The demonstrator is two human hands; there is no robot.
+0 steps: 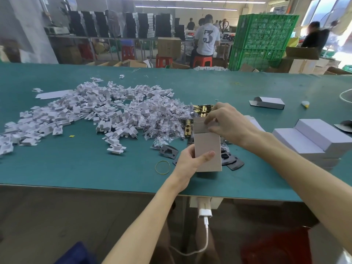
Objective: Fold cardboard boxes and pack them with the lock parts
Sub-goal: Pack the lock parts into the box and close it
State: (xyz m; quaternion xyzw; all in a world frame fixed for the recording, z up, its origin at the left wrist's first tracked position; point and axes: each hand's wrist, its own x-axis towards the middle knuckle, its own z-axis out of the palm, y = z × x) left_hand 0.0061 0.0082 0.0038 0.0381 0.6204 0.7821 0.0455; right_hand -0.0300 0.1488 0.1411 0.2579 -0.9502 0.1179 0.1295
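Left hand grips the lower half of a small white cardboard box, thumb across its front, held upright over the green table. Right hand pinches its top flap; the contents are hidden. Black strike plates lie just beside it, with brass latch parts and bagged screws behind and closed white boxes stacked to the right.

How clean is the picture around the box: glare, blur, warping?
Head view: the box, left hand and right hand are sharp and evenly lit; daylight washes out the window at top right; the table edge bows from wide-angle distortion; the person by that window is blurred.
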